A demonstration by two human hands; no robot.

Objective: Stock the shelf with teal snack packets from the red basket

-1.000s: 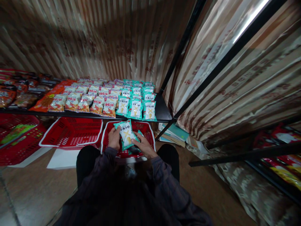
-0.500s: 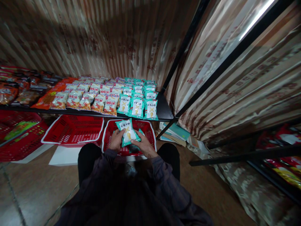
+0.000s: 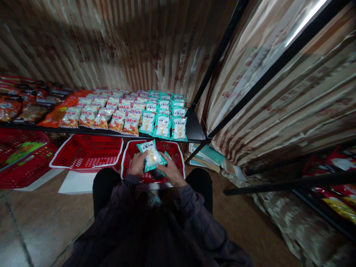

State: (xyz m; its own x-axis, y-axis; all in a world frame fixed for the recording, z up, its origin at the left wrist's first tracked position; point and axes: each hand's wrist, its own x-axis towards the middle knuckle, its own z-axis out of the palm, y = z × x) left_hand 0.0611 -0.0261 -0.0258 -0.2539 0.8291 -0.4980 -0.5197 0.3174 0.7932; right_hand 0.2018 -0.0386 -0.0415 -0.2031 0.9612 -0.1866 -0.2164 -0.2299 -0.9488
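Observation:
Between my two hands is a teal and white snack bag [image 3: 151, 155], its printed front turned up. My left hand [image 3: 138, 164] grips its left side, and my right hand [image 3: 171, 170] grips its lower right side. Both hold it above a red shopping basket [image 3: 182, 157] with a white rim. Part of another teal bag shows behind my right hand; whether that hand also touches it I cannot tell. Matching teal bags [image 3: 162, 126] stand in rows on the black shelf [image 3: 194, 128] just beyond the basket.
Left of the teal rows sit white and orange snack bags [image 3: 130, 122]. Another red basket [image 3: 89, 152] lies under the shelf, with a third basket [image 3: 30, 174] at far left. Black shelf posts [image 3: 230, 115] slant on the right, near books [image 3: 208, 155] on the floor.
Almost nothing differs. Both hands keep hold of the snack bag above the basket, and the view has shifted very slightly.

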